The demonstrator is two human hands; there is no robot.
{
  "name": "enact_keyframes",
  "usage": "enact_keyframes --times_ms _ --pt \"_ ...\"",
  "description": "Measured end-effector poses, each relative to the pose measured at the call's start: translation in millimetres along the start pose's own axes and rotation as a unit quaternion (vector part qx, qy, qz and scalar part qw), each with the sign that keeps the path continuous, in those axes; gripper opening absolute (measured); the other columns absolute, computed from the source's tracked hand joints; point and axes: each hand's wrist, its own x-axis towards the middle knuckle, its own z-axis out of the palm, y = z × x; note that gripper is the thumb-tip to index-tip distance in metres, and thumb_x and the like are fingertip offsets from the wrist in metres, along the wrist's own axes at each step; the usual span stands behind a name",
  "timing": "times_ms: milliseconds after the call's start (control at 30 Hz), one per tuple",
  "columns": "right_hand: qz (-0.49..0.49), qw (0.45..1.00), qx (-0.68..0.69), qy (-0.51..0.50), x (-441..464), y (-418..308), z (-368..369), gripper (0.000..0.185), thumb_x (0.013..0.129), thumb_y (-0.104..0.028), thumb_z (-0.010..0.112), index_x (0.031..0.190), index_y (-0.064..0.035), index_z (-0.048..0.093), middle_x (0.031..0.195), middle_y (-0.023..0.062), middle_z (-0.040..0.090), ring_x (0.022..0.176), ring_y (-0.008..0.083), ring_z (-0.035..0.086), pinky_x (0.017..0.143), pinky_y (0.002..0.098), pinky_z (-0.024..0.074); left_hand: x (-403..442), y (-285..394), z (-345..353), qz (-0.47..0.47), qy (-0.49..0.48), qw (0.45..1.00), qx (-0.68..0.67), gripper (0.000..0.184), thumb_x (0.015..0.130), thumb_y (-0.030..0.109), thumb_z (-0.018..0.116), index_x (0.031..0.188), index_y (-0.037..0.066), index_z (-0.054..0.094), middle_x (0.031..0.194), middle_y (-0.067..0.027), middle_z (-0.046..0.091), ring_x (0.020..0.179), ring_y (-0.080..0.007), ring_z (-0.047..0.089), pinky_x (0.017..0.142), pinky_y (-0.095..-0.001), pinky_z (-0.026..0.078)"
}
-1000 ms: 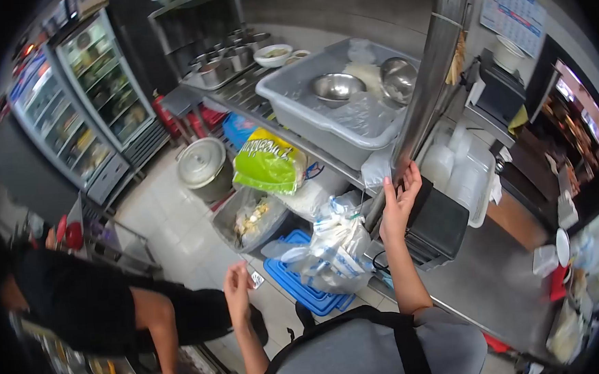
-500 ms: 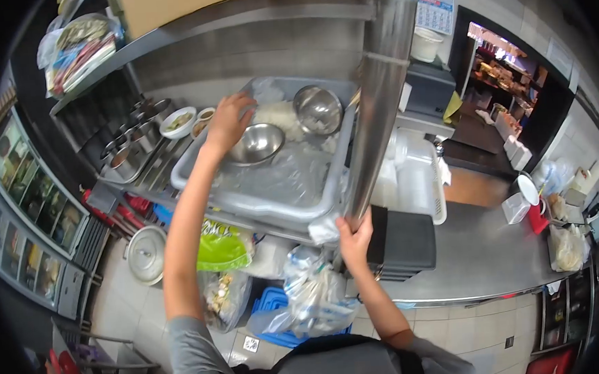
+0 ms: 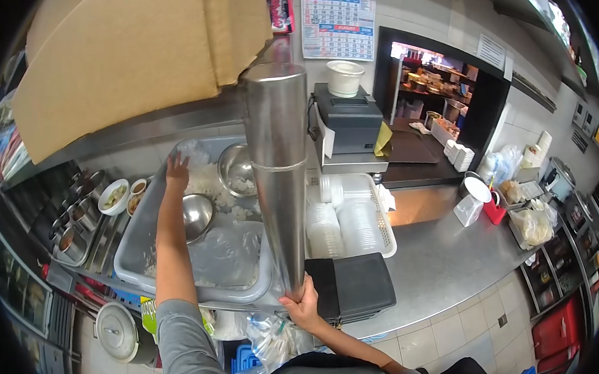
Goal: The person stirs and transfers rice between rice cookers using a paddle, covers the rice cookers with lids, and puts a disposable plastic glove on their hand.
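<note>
My left hand (image 3: 177, 168) reaches over the far left part of a grey plastic tub (image 3: 134, 235), its fingers apart and holding nothing I can see. Beside it lies a crumpled clear plastic bag (image 3: 194, 152). White rice (image 3: 206, 181) is heaped in the tub. One steel bowl (image 3: 197, 217) sits close to my left forearm; a second steel bowl (image 3: 233, 165) leans at the back right with some rice in it. Clear plastic sheeting (image 3: 228, 253) covers the tub's front part. My right hand (image 3: 304, 303) is wrapped around the lower end of an upright steel post (image 3: 281, 208).
Cardboard (image 3: 134, 60) overhangs the shelf above the tub. Right of the post are black stacked cases (image 3: 364, 289) and a white basket (image 3: 387, 240) of clear containers. Steel pots (image 3: 73, 243) and a bowl of food (image 3: 113, 197) stand left. A lidded pot (image 3: 116, 328) is on the floor.
My view has turned right and moved closer, so the tub and post appear further left. My left hand has moved from above the nearer bowl to the tub's far left part. My right hand remains at the post.
</note>
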Motion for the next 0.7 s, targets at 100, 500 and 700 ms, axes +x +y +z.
enact_keyframes --times_ms 100,500,700 --pt "0.047 0.998 -0.001 -0.039 -5.8 0.0 -4.1 0.056 0.079 -0.027 0.072 0.112 0.0047 0.041 0.088 0.0117 0.051 0.074 0.0189 0.053 0.069 0.0287 0.0441 -13.0 -9.0 -18.1 -0.025 0.037 0.989 -0.143 0.042 0.067 0.028 0.071 0.105 0.010 0.066 0.139 -0.0079 0.038 0.135 -0.0322 0.020 0.106 -0.0620 0.013" --pt "-0.281 0.924 -0.259 0.004 53.1 -117.5 -47.6 0.049 0.083 -0.021 0.062 0.125 -0.0006 0.047 0.124 0.0176 0.046 0.110 0.0299 0.048 0.093 0.0392 0.0375 -119.4 -41.8 -149.0 0.040 0.284 0.751 -0.595 0.026 0.073 0.011 0.070 0.095 -0.003 0.062 0.093 -0.0138 0.066 0.090 -0.0216 0.063 0.082 -0.0324 0.048" --pt "-0.361 0.840 -0.305 -0.266 107.8 -110.5 77.5 0.024 0.071 -0.016 0.055 0.089 -0.0002 0.062 0.100 0.0166 0.060 0.092 0.0295 0.059 0.072 0.0376 0.0505 -88.9 -29.2 -111.3 0.088 0.237 0.797 -0.548 0.038 0.083 0.028 0.064 0.106 -0.002 0.059 0.091 -0.0134 0.064 0.085 -0.0225 0.060 0.079 -0.0342 0.046"
